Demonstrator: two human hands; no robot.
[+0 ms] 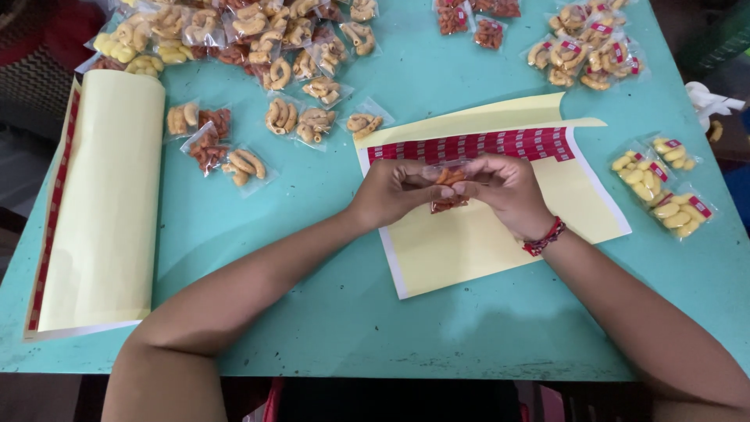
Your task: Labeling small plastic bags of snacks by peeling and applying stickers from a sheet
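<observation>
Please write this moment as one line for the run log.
left hand: holds snack packet | right hand: holds same packet | under: sticker sheet | surface: teal table

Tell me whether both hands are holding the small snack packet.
Yes: the left hand and right hand pinch the small clear packet of reddish snacks between them.

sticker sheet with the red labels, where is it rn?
Head view, centre-right of the table: the sticker sheet lies flat under both hands, which hold a snack packet over it, with yellow snack packets to its right.

Clear snack packets (266, 47); red labels (476, 145).
</observation>
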